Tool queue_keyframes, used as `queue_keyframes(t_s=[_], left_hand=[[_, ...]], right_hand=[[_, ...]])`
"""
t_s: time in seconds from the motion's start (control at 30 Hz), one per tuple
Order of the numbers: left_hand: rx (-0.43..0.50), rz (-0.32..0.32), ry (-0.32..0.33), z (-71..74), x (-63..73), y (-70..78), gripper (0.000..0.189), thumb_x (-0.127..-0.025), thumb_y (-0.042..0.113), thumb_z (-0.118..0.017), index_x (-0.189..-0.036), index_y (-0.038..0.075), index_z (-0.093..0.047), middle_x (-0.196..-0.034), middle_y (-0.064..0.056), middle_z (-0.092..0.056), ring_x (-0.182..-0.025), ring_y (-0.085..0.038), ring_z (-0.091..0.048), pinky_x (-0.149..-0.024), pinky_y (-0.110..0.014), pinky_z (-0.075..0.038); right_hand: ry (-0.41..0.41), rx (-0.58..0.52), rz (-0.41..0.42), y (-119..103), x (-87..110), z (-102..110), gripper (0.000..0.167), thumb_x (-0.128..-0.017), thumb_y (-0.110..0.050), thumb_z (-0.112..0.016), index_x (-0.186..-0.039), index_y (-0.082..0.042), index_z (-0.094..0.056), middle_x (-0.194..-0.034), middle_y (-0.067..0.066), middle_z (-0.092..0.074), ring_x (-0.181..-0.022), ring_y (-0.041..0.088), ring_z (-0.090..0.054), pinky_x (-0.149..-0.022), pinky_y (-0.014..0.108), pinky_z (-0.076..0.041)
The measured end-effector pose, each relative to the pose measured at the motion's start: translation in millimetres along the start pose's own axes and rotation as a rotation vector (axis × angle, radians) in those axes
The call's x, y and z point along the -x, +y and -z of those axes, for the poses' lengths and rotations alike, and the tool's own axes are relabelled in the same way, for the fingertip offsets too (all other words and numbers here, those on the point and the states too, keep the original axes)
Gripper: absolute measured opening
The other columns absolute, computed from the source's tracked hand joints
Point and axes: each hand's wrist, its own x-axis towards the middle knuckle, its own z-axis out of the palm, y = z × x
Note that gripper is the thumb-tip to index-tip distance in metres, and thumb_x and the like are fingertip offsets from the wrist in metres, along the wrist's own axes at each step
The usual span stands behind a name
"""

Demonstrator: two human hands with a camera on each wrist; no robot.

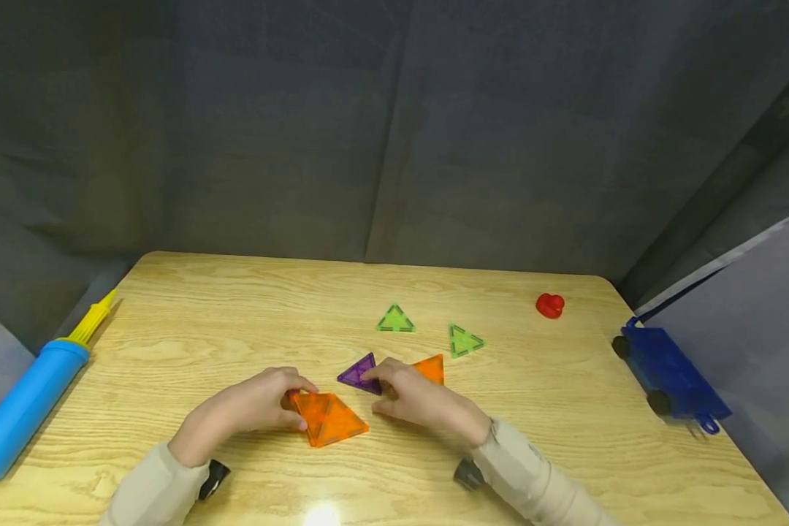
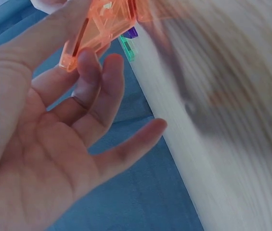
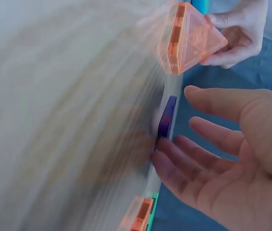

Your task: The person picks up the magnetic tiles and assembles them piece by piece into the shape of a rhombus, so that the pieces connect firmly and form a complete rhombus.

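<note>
My left hand [image 1: 256, 403] pinches the left edge of joined orange triangular magnetic tiles [image 1: 338, 422], which stand partly tilted up from the table. In the left wrist view, the thumb and curled fingers meet at the orange tiles [image 2: 104, 29], while the little finger sticks out. My right hand [image 1: 413, 394] reaches over a purple triangular magnetic tile [image 1: 353, 375], its fingertips at the tile's right side. Seen from the right wrist, the thumb is apart from the purple tile [image 3: 167, 118] and the loosely bent fingers touch its lower end. Another orange triangular tile [image 1: 434, 369] lies partly hidden behind this hand.
Two green triangular tiles [image 1: 396, 320] [image 1: 465, 342] lie farther back on the wooden table [image 1: 250, 307]. A small red toy [image 1: 549, 306] sits at the back right. A blue wheeled cart [image 1: 677, 372] is at the right edge, and a blue and yellow pump [image 1: 33, 409] at the left.
</note>
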Motion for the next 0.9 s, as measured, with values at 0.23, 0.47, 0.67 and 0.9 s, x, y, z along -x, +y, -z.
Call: queue_keyframes(t_s=[0.23, 0.47, 0.67, 0.9], left_hand=[[-0.015, 0.015, -0.003, -0.8, 0.8, 0.9, 0.047, -0.079, 0.026, -0.077, -0.118, 0.002, -0.065, -0.091, 0.004, -0.055, -0.075, -0.011, -0.042, -0.064, -0.023, -0.039], [-0.006, 0.005, 0.0, -0.8, 0.8, 2.0, 0.047, -0.08, 0.025, -0.077, -0.118, 0.002, -0.064, -0.093, 0.003, -0.056, -0.075, -0.009, -0.044, -0.065, -0.023, -0.041], [-0.036, 0.009, 0.007, -1.0, -0.2, 1.9, 0.049, -0.078, 0.027, -0.078, -0.118, 0.003, -0.065, -0.091, 0.004, -0.055, -0.075, -0.01, -0.043, -0.064, -0.022, -0.04], [0.0, 0.015, -0.007, -0.3, 0.6, 2.7, 0.046, -0.08, 0.024, -0.077, -0.119, 0.002, -0.064, -0.091, 0.004, -0.055, -0.075, -0.009, -0.043, -0.065, -0.023, -0.041]], right_hand=[[0.002, -0.057, -0.002, 7.7, -12.7, 3.4, 0.057, -0.089, -0.015, -0.067, -0.14, -0.004, -0.043, -0.145, 0.019, -0.038, -0.133, 0.034, -0.037, -0.108, 0.047, -0.032], [-0.047, -0.064, -0.038, 13.2, -25.7, 4.9, 0.066, -0.086, -0.014, -0.071, -0.142, -0.002, -0.038, -0.145, 0.02, -0.039, -0.134, 0.034, -0.036, -0.11, 0.046, -0.03], [-0.057, -0.068, -0.06, 13.4, -27.9, 5.2, 0.063, -0.086, -0.01, -0.07, -0.141, -0.003, -0.04, -0.142, 0.018, -0.043, -0.133, 0.033, -0.038, -0.109, 0.045, -0.031], [-0.042, -0.054, -0.048, 11.8, -25.5, 3.1, 0.059, -0.083, -0.007, -0.073, -0.135, -0.006, -0.046, -0.137, 0.018, -0.044, -0.127, 0.031, -0.042, -0.106, 0.045, -0.035]])
